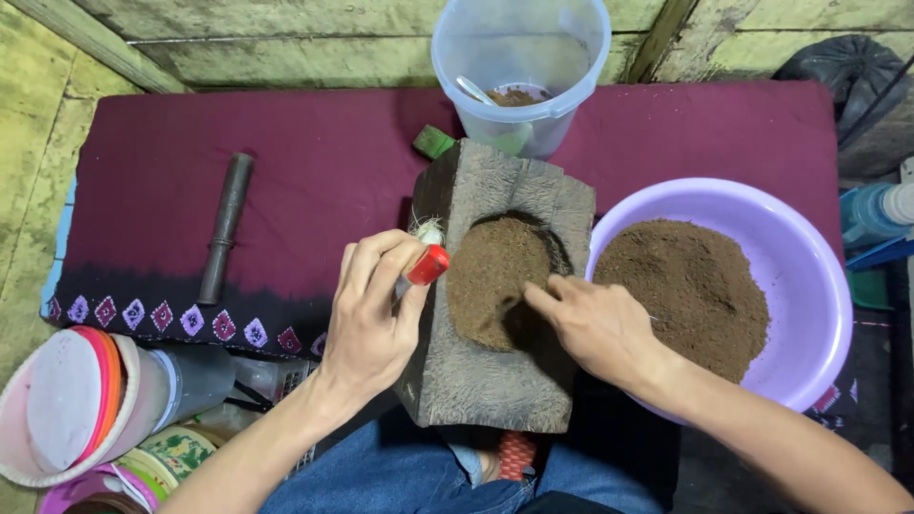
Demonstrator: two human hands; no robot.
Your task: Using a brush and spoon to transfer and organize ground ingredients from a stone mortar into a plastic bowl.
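A weathered wooden block mould [476, 381] stands between my knees, its round hollow filled with brown powder [495, 276]. My left hand [371, 314] rests at the block's left edge and pinches a small red-handled brush [427, 263] with pale bristles. My right hand [595, 324] lies on the block's right side, fingertips pressing into the powder. It holds nothing I can make out.
A lilac basin [809, 286] of brown powder sits at the right. A clear plastic bucket [519, 67] with a spoon stands behind the block, next to a small green piece [433, 142]. A dark metal rod [225, 227] lies on the maroon cloth [314, 171]. Stacked containers [86, 409] sit lower left.
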